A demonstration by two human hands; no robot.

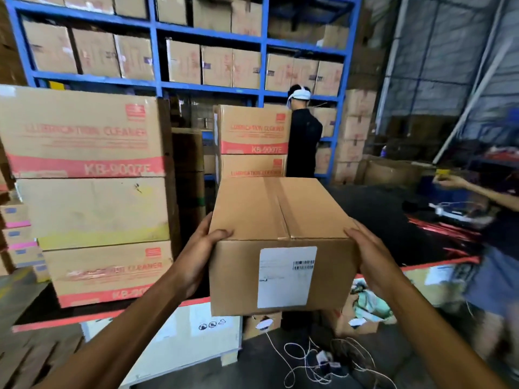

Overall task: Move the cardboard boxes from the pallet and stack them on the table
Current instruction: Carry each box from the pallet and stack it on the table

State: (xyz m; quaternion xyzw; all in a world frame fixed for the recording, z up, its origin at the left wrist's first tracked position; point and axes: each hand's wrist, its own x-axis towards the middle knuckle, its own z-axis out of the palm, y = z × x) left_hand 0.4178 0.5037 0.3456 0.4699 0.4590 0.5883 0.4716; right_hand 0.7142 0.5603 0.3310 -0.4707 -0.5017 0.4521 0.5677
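I hold a plain cardboard box, taped along its top and with a white barcode label on its near face, in the air over the near edge of the black-topped table. My left hand grips its left side with the thumb curled over the top edge. On the right side my right hand grips it the same way. Three large "Lubrication Cleaner" boxes stand stacked on the table's left part. Two more such boxes are stacked farther back.
A person in black stands behind the table, facing blue shelving full of boxes. Another person's arm reaches in at the right. White cords and open cartons lie on the floor under the table. A wooden pallet is at lower left.
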